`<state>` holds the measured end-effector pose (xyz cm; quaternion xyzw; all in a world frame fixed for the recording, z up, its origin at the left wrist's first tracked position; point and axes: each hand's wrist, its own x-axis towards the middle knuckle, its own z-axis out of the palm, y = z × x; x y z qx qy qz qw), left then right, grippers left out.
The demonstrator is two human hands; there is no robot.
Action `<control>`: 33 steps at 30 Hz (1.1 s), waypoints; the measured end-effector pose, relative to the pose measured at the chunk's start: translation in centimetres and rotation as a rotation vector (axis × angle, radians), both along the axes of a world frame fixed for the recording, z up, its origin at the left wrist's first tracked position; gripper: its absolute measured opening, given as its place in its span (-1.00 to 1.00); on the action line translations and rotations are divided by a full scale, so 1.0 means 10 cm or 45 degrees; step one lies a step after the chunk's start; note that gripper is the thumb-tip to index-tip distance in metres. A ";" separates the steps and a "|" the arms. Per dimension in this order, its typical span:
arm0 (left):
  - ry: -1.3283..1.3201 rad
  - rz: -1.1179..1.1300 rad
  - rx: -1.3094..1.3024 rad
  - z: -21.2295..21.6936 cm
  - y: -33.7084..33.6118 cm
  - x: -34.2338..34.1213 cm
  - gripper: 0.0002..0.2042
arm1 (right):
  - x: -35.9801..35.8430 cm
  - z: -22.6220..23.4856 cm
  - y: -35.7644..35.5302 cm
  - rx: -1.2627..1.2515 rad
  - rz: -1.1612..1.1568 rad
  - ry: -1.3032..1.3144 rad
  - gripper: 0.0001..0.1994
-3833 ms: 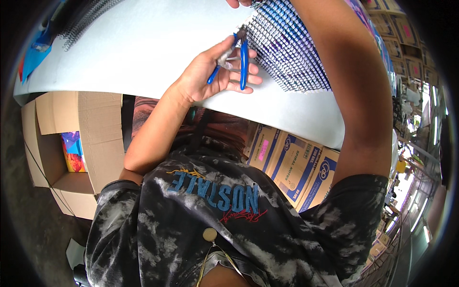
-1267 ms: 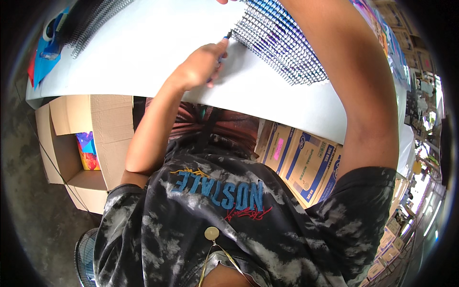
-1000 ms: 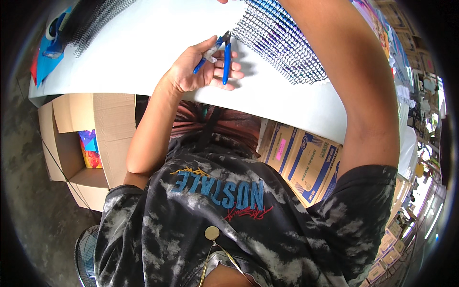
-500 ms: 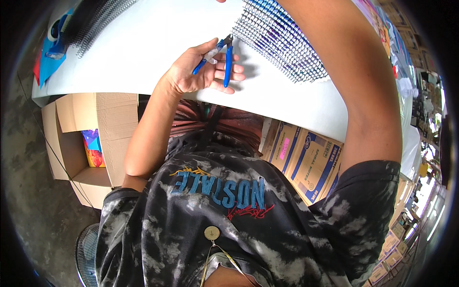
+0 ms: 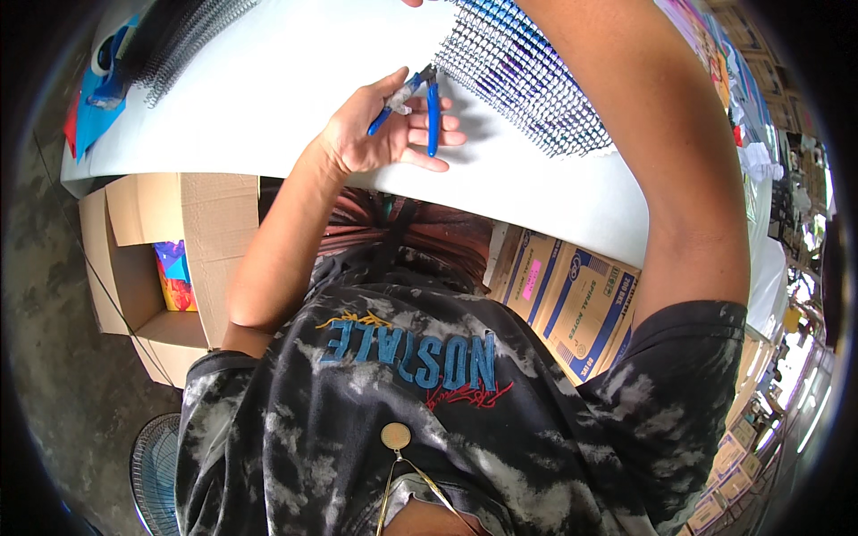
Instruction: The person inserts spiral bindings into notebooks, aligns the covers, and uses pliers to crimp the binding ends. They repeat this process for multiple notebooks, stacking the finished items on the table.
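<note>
My left hand (image 5: 380, 138) holds small blue-handled cutters (image 5: 420, 94) over the white table (image 5: 268, 89). The handles are spread and the jaws point at the near left corner of a stack of wire-bound books (image 5: 527, 80). The wire loops of that stack run along its lower edge. My right arm reaches up across the stack. Only a sliver of my right hand (image 5: 413, 3) shows at the top rim, and whether it holds anything is hidden.
Black wire coils (image 5: 183, 40) and a blue object (image 5: 107, 67) lie at the table's far left. Under the table stand an open cardboard box (image 5: 152, 259) with colourful contents and blue-and-white cartons (image 5: 572, 295). A fan (image 5: 156, 473) sits on the floor at lower left.
My left hand was closed with the cutters at the stack's corner. It then drew back slightly and opened the handles, and it has barely moved since. My right arm has stayed in place.
</note>
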<state>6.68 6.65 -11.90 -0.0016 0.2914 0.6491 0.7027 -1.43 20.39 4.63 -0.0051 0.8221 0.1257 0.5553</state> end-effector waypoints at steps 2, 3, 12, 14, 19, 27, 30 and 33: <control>-0.225 0.086 0.219 -0.18 -0.02 0.08 -0.37 | 0.00 0.01 -0.01 -0.003 0.010 0.003 -0.51; -0.340 0.128 0.328 -0.23 -0.02 0.10 -0.37 | 0.01 0.00 -0.02 -0.005 0.010 0.005 -0.51; 0.405 0.006 -0.287 0.06 0.06 0.08 -0.45 | 0.03 0.01 -0.02 -0.007 0.015 0.019 -0.52; 1.305 -0.308 -0.724 0.36 0.16 0.03 -0.47 | 0.03 0.01 -0.03 -0.008 0.015 0.021 -0.52; 1.303 -0.531 -0.681 0.46 0.13 -0.15 -0.44 | 0.01 0.02 -0.03 -0.064 0.056 0.036 -0.58; 0.475 0.227 0.133 0.51 0.02 0.26 -0.38 | 0.03 0.05 0.06 -0.110 -0.047 0.017 -0.63; 0.481 0.220 0.179 0.53 0.15 0.30 -0.39 | -0.05 -0.19 0.26 -0.182 -0.160 0.014 -0.65; 0.482 0.248 0.181 0.56 0.19 0.28 -0.43 | -0.05 -0.16 0.23 -0.187 -0.194 0.113 -0.67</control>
